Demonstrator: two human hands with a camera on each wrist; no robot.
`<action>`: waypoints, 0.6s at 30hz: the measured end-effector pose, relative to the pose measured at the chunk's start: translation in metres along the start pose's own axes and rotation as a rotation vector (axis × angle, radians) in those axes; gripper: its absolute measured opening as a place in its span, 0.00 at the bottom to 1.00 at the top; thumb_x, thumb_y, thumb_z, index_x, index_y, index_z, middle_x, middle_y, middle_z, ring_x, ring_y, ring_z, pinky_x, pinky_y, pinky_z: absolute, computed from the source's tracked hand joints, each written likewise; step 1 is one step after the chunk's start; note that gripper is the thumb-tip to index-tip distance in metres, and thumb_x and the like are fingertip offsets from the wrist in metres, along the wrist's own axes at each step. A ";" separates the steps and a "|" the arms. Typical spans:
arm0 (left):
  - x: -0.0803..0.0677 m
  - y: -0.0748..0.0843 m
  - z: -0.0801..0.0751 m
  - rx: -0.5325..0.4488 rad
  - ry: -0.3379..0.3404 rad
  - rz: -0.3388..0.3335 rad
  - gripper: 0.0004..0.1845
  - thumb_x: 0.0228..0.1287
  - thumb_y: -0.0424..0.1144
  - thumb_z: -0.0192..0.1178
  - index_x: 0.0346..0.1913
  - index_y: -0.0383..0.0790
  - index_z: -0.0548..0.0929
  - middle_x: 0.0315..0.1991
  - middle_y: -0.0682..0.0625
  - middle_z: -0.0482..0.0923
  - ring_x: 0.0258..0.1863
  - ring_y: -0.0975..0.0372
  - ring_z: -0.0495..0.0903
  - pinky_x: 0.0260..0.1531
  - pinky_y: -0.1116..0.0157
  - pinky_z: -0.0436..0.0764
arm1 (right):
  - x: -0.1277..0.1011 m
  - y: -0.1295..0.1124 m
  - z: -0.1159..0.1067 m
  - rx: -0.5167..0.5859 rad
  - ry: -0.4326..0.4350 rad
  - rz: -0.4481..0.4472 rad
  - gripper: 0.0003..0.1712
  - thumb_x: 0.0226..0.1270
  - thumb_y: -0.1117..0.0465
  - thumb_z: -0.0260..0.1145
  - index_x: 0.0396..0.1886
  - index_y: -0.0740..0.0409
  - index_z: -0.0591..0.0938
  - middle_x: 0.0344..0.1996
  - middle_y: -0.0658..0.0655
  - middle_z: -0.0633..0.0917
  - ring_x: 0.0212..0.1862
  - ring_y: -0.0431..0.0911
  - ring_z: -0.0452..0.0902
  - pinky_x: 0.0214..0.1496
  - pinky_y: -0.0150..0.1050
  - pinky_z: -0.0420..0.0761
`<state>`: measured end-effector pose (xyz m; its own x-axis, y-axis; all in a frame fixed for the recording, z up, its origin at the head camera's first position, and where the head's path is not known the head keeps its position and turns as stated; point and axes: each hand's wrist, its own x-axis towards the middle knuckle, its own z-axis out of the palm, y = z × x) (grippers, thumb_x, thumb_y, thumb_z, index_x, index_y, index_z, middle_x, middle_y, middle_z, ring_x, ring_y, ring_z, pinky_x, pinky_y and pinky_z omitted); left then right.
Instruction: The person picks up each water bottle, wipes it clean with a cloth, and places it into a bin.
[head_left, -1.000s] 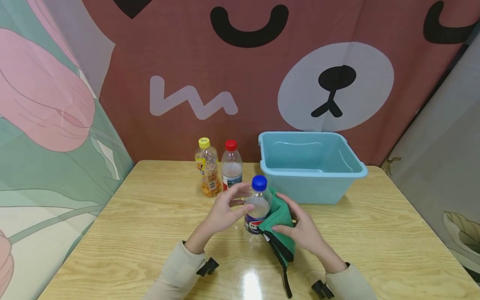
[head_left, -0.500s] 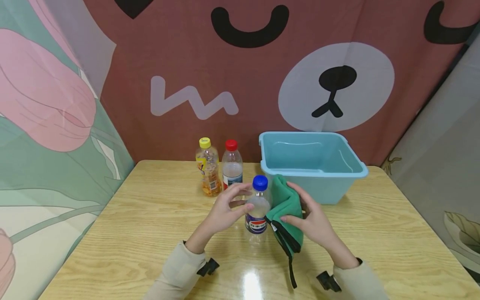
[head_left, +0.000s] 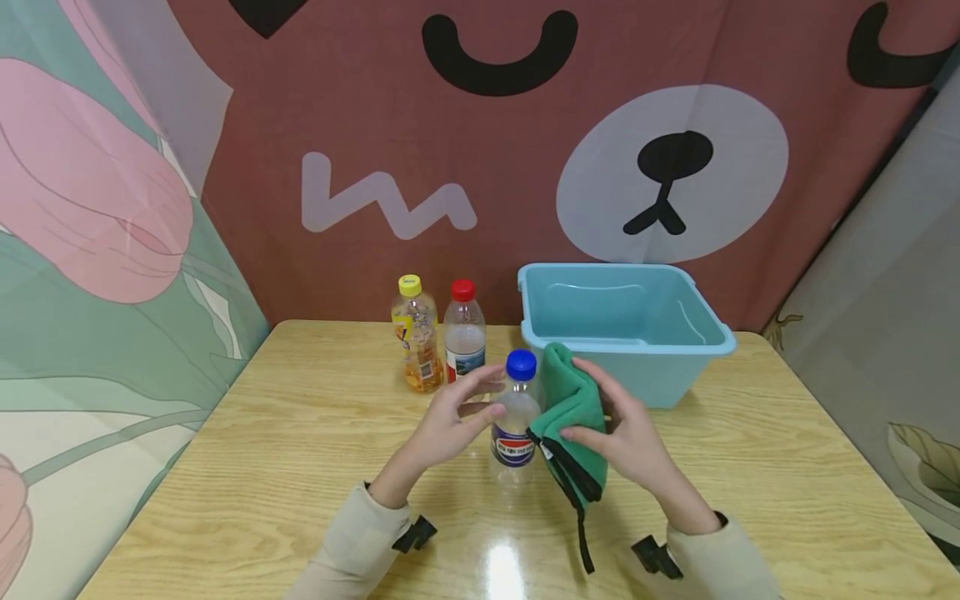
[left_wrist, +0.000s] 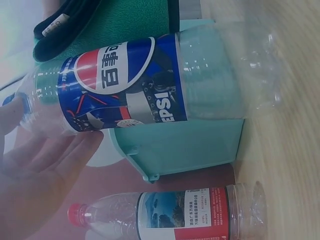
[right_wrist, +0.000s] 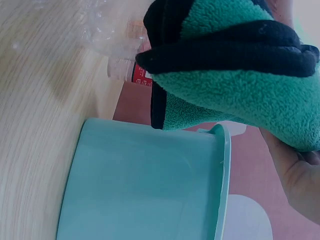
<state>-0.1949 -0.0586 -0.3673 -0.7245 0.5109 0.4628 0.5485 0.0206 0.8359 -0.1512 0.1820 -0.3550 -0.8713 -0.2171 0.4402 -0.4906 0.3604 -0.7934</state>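
Observation:
A clear Pepsi bottle (head_left: 514, 446) with a blue cap stands upright on the table. My left hand (head_left: 452, 421) holds it near its shoulder, thumb in front and fingers behind, as the left wrist view of the bottle (left_wrist: 125, 85) shows. My right hand (head_left: 626, 429) grips a folded green towel (head_left: 573, 408) with black edging, just right of the bottle. A black loop hangs from the towel's lower end. In the right wrist view the fluffy towel (right_wrist: 235, 95) covers most of the fingers.
Behind the towel stands a light blue plastic tub (head_left: 615, 375). A yellow-capped bottle (head_left: 416, 333) with some orange liquid and a red-capped bottle (head_left: 465, 333) stand side by side at the back. A printed curtain (head_left: 360, 100) hangs behind the wooden table (head_left: 285, 433).
My right hand has moved the towel up and to the right, off the bottle's side, uncovering more of the label. The left hand and the bottle have hardly moved.

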 end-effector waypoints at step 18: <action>-0.001 0.002 0.001 0.091 -0.006 -0.008 0.24 0.64 0.30 0.54 0.62 0.29 0.65 0.59 0.37 0.67 0.53 0.45 0.71 0.44 0.61 0.79 | 0.001 -0.007 0.004 -0.029 -0.015 -0.041 0.43 0.48 0.71 0.71 0.65 0.57 0.64 0.52 0.69 0.73 0.43 0.59 0.76 0.32 0.39 0.82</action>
<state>-0.1929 -0.0576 -0.3664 -0.7265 0.5155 0.4544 0.5787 0.1024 0.8091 -0.1486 0.1753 -0.3506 -0.8503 -0.2453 0.4656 -0.5261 0.3767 -0.7624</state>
